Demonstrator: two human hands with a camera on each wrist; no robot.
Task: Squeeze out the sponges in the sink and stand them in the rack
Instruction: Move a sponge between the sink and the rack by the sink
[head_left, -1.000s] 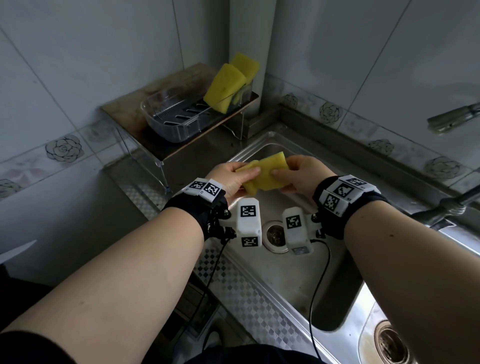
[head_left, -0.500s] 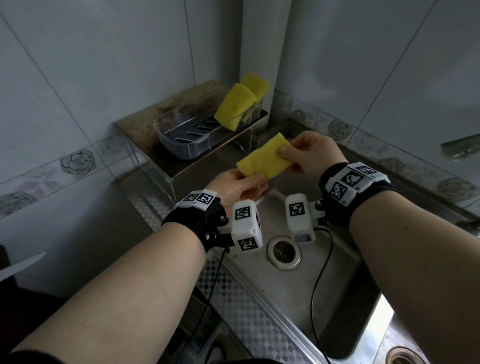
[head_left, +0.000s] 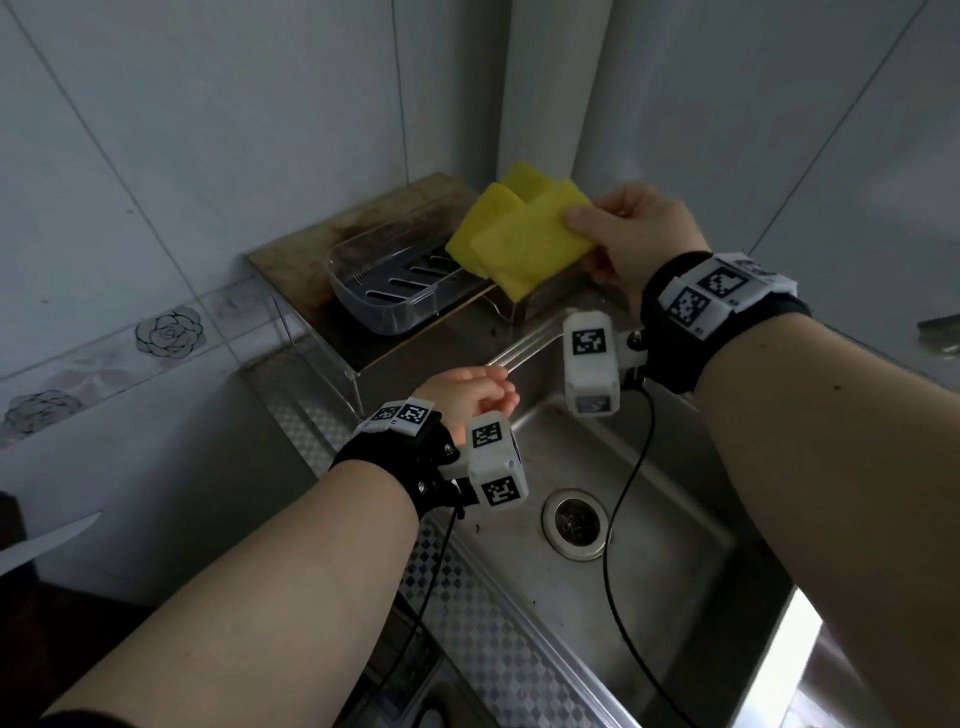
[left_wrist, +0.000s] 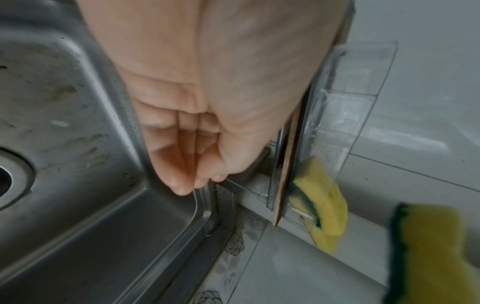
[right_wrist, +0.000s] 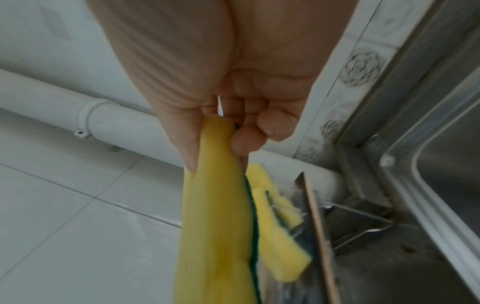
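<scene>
Yellow sponges (head_left: 488, 228) upright in clear rack (head_left: 363, 291)

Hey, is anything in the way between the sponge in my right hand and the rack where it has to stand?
Nothing separate blocks it. The held sponge in your right hand is right at the rack, but two sponges already stand at that near end, so it has to go in beside them. The left hand hangs clear over the sink.
</scene>
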